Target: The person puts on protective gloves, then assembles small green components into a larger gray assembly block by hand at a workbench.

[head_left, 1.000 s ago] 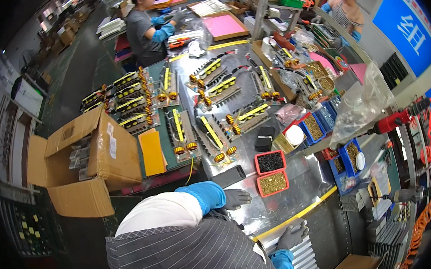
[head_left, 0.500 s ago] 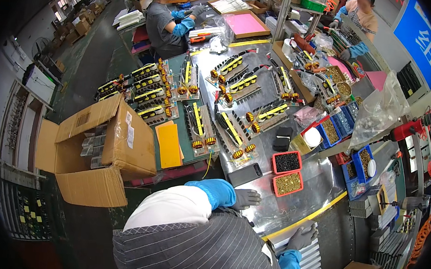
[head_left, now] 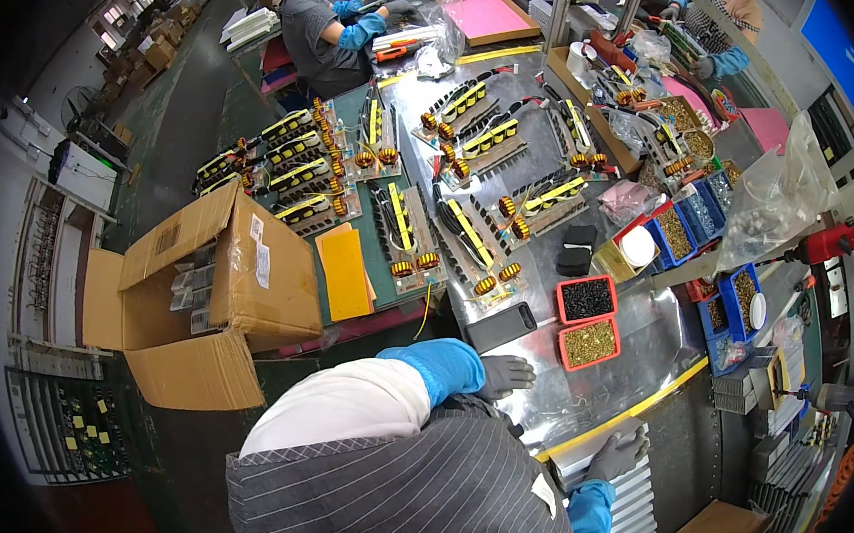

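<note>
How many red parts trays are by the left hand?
2. One red tray of dark parts sits past the left hand; the other red tray, holding yellowish parts, touches its near side. More may be hidden among the clutter.

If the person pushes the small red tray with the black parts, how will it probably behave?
The red tray looks like a shallow, stiff plastic tray, so it would probably slide flat rather than tip. It sits on shiny metal sheet, which likely lets it glide easily. It is open and filled with small loose black pieces, so a quick push might spill some.
</note>
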The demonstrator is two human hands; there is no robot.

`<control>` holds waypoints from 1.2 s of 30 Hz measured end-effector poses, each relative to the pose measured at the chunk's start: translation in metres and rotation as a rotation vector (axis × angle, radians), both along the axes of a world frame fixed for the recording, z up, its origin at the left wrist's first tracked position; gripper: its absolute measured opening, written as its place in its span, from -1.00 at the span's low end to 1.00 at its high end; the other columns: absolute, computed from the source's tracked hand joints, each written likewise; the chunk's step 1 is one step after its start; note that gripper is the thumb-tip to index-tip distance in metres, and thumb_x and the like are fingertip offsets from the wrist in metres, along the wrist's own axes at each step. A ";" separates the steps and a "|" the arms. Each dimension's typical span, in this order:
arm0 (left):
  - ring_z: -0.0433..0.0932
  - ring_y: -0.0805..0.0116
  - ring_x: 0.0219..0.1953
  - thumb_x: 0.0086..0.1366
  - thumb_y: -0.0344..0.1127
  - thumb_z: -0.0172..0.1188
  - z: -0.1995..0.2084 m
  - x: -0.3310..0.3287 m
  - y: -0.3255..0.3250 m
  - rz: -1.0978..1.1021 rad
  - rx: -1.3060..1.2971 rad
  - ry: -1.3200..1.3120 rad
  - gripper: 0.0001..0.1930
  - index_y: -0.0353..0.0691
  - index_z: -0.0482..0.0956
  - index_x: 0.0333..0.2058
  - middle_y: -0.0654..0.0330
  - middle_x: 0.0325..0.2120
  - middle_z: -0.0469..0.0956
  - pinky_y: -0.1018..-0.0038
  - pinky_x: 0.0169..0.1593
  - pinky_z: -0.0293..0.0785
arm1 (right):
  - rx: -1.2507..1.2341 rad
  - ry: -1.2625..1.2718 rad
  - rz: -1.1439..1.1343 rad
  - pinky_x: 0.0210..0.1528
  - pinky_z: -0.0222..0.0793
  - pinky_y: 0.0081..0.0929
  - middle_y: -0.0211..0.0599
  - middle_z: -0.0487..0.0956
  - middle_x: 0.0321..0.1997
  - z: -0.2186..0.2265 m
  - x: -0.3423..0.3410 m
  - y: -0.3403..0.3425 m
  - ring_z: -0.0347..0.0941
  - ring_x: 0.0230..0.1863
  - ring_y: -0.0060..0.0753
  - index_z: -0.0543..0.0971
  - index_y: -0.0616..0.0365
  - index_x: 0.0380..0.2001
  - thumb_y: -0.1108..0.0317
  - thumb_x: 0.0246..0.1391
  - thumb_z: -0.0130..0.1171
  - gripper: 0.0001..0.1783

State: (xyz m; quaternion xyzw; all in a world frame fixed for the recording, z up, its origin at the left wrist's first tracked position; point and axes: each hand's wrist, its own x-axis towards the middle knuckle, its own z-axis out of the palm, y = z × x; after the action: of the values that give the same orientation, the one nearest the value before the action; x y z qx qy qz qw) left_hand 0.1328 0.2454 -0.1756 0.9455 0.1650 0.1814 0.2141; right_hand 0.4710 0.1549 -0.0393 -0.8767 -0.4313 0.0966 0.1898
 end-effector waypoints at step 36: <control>0.25 0.05 0.22 0.10 -0.23 0.11 0.009 -0.002 0.002 0.005 0.009 -0.014 -0.44 -0.28 0.36 0.10 -0.04 0.16 0.31 0.10 0.29 0.11 | 0.039 0.039 -0.015 0.38 -0.07 -0.14 0.12 0.12 0.37 0.008 -0.007 0.004 -0.04 0.42 0.05 0.31 0.13 0.23 0.38 0.05 0.17 -0.37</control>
State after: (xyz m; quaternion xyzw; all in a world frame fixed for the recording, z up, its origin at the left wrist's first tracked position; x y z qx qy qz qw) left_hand 0.1307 0.2471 -0.1662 0.9448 0.1649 0.1894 0.2106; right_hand 0.4641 0.1592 -0.0309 -0.8740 -0.4228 0.1036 0.2160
